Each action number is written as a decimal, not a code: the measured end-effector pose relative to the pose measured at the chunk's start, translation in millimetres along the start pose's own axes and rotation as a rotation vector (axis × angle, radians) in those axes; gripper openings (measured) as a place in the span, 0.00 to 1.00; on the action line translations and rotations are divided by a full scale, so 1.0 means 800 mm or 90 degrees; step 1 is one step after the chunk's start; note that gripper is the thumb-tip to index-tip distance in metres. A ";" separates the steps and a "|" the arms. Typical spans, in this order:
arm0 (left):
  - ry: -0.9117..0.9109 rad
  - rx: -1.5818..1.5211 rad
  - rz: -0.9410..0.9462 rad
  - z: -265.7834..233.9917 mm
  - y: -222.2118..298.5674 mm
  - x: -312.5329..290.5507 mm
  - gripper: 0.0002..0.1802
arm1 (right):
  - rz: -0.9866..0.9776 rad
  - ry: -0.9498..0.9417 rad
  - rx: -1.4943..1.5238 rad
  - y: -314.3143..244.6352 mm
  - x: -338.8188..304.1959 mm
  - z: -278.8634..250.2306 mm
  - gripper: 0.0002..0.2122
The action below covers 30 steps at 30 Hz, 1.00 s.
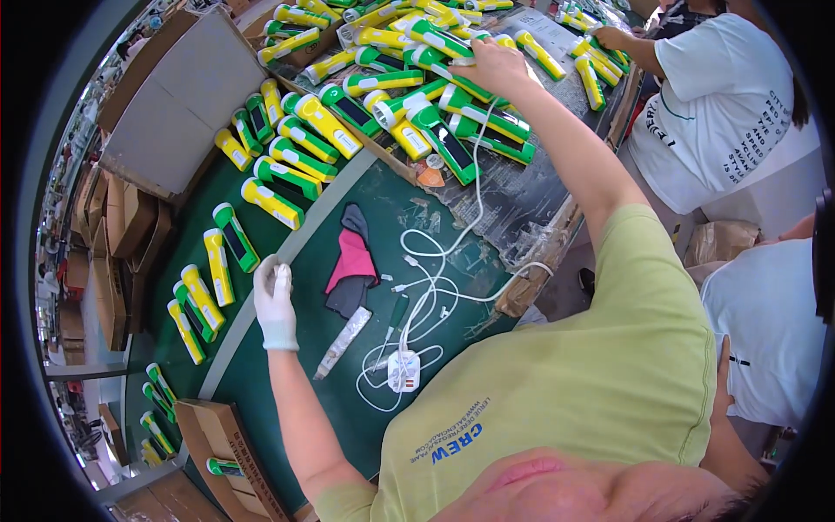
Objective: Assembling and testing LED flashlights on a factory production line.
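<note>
My right hand [497,71] is bare and reaches into a heap of yellow and green flashlights at the far side. Its fingers close around a green and white flashlight [430,59] among the others, partly hiding it. My left hand [275,300] wears a white glove and rests over the pale strip along the green table [322,235]. Nothing shows in it; its fingers point away from me, loosely extended. Nearest to it lies a green flashlight with a dark panel [236,237]. A yellow flashlight [218,267] lies just beyond, in a row of several more.
A pink and grey cloth [352,261], a green-handled screwdriver [397,311] and a white adapter [404,371] with tangled cables lie before me. Cardboard boxes [228,452] stand at the left. A co-worker in a white shirt [722,104] handles flashlights at the far right.
</note>
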<state>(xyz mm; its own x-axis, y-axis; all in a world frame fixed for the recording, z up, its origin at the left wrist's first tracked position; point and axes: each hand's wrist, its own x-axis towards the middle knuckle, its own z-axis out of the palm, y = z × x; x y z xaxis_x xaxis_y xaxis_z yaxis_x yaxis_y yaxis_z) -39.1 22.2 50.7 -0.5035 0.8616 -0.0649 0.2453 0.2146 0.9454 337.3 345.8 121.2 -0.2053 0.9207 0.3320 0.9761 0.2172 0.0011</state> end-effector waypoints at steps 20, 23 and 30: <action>0.027 -0.422 -0.085 -0.056 -0.002 0.009 0.28 | -0.248 -0.051 0.738 -0.103 -0.214 -0.043 0.16; 0.023 0.064 0.180 -0.055 0.045 -0.056 0.29 | -0.248 -0.163 0.807 -0.151 -0.222 -0.054 0.12; -0.059 0.327 0.416 -0.057 0.112 -0.114 0.31 | -0.205 -0.512 1.154 -0.233 -0.240 -0.091 0.17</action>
<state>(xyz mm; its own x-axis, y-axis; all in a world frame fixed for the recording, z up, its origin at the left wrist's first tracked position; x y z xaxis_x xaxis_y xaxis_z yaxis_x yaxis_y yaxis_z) -9.0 -58.1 155.8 -0.0643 0.9149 0.3986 0.8227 -0.1775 0.5400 200.2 105.3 126.2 -0.8061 0.5841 0.0953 -0.1802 -0.0889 -0.9796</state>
